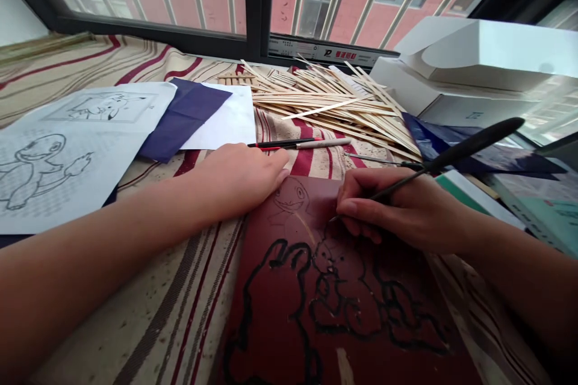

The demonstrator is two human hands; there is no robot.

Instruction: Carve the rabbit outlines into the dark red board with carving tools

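A dark red board (275,307) lies in front of me, bearing thick black cartoon outlines and a thin sketched figure with a round head near its far edge. My right hand (383,204) is closed in a pen-like grip around a slim black-handled tool (445,156) with a thin shaft; whether it is a brush or a carver I cannot make out. Its tip touches or hovers just above the board, at the top of the middle outline. My left hand (246,177) lies flat at the board's far left corner, fingers together, holding nothing visible.
Printed cartoon sheets (81,150) and dark blue paper (189,111) lie at left. Pens (316,143) rest beyond the board. Thin wooden sticks (334,99) are heaped by the window. A white box (474,66), blue film (487,147) and books (542,204) stand at right.
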